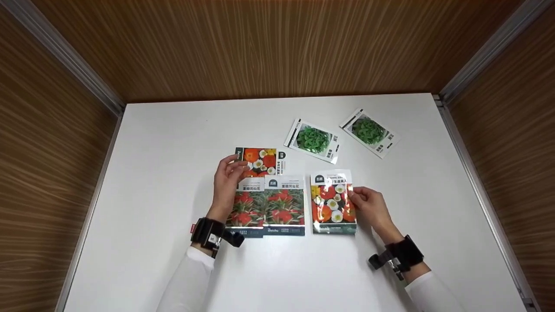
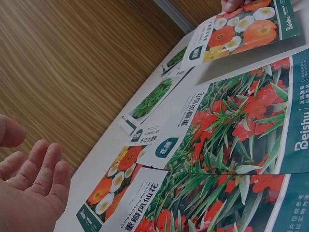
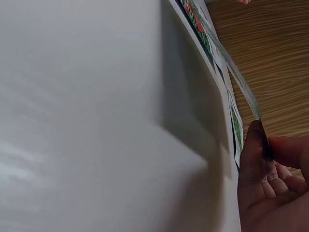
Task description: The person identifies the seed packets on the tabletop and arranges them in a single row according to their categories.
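Observation:
In the head view, my right hand (image 1: 372,208) pinches the right edge of a seed packet (image 1: 333,203) with orange, yellow and white flowers. The right wrist view has this packet edge-on between thumb and fingers, raised off the table with a shadow below. My left hand (image 1: 225,184), fingers loosely bent and holding nothing, hovers by two red-flower seed packets (image 1: 284,208) lying side by side. Behind them a second orange-and-white-flower packet (image 1: 264,159) lies turned sideways, its near part covered. From the left wrist view, the left fingers (image 2: 42,169) are apart from the packets.
Two seed packets with green leaves, one nearer the middle (image 1: 313,139) and one farther right (image 1: 369,132), lie slanted toward the back of the white table (image 1: 164,138). Wood-grain panels (image 1: 277,47) stand behind the table and along both sides.

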The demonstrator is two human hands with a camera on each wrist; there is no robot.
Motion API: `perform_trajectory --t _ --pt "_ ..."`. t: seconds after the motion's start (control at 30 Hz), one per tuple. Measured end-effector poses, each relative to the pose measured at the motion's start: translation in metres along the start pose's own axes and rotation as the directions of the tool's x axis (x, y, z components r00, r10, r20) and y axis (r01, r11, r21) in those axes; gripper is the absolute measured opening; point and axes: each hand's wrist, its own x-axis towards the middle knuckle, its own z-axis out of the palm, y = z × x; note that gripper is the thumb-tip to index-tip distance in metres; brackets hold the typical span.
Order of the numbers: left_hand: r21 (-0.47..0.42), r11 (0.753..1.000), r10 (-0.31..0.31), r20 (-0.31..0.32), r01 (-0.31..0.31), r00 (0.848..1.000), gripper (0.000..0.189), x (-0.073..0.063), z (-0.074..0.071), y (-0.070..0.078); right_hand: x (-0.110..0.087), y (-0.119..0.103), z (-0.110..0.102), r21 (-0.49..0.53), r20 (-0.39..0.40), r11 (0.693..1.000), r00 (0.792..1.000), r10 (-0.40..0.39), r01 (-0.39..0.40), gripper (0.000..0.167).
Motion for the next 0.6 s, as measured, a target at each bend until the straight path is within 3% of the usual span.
perform_trajectory --t 0.2,0.3,0.47,0.6 --pt "-0.003 1.0 0.005 0.0 -0.005 1.0 0.038 0.001 -0.003 0.0 -0.001 0.006 0.005 -0.068 0.013 0.998 1.0 0.003 -0.002 0.027" --pt "-0.006 1.0 0.005 0.003 -0.005 1.0 0.038 0.001 -0.003 0.0 -0.001 0.006 0.007 -0.157 0.002 0.987 0.999 -0.04 0.04 0.025" --pt "-0.003 1.0 0.005 0.002 -0.005 1.0 0.038 0.0 -0.003 0.001 -0.002 0.005 0.009 -0.338 -0.014 0.932 0.989 -0.145 0.132 0.021" --pt "0.01 1.0 0.01 -0.001 -0.01 1.0 0.037 -0.001 -0.006 -0.001 0.0 0.005 0.011 -0.419 -0.008 0.892 0.982 -0.19 0.169 0.019"
